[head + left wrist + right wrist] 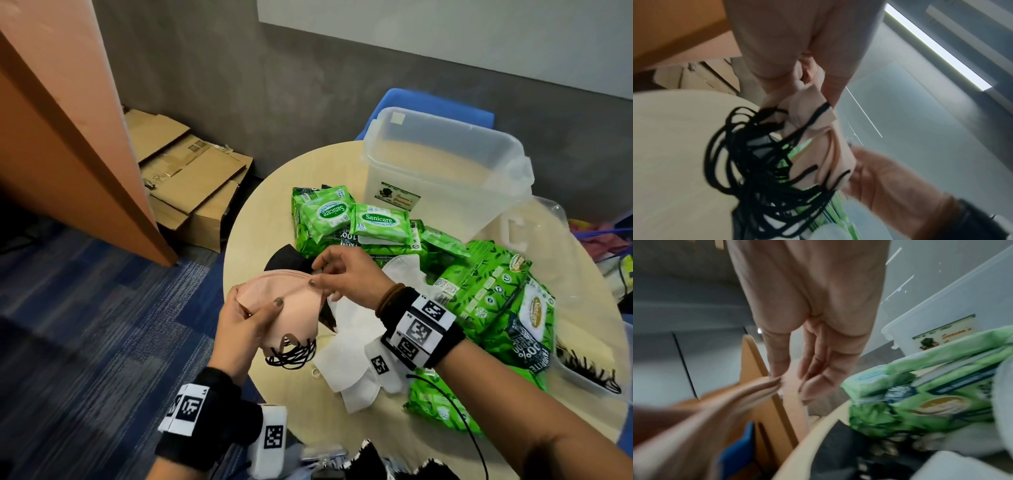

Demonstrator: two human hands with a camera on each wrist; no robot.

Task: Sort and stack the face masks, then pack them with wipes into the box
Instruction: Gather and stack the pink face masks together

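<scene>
A stack of pink face masks (284,308) with black ear loops (293,354) hangs over the left edge of the round table (260,205). My left hand (250,315) grips the stack from the left side, thumb on top. My right hand (329,274) pinches the masks' upper right edge; in the right wrist view thumb and finger pinch the pink edge (774,382). The left wrist view shows the pink masks (818,146) and tangled loops (756,162). White masks (349,349) lie under my right wrist, a black mask (287,258) behind. Green wipes packs (380,222) lie mid-table. A clear plastic box (442,164) stands open at the back.
More green wipes packs (496,301) pile up on the right. A clear lid or tray (582,373) with black loops sits at the right edge. Cardboard boxes (191,178) lie on the floor to the left, beside an orange wooden panel (68,137). A blue chair (438,106) stands behind the box.
</scene>
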